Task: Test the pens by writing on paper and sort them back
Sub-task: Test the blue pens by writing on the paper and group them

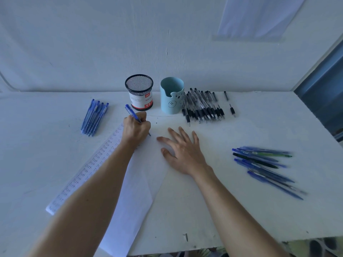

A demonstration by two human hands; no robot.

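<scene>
Left hand [136, 129] is curled tight round a blue pen [132, 113], tip down on the paper [137, 182] near the sheet's far end, back end tilted up toward the mesh cup [139, 92]. Right hand [182, 151] lies flat, fingers spread, at the sheet's right edge; whether it presses paper or bare table [241, 210] I cannot tell.

Just 1 view, from the head. Room to move: bare tabletop between the right hand and the loose fan of blue, black and green pens [265, 164] out on the right. The near table edge runs under both forearms, and the wall closes off the back right behind the 2 cups. The light-blue bear cup [172, 96] stands just beside the mesh cup, with a heap of black-grip pens [202, 106] just beside it on the right. A tidy row of blue pens [94, 118] lies left of the sheet.

The paper sits skewed, its left strip filled with columns of handwritten "test"; the left forearm hides part of the rest.
</scene>
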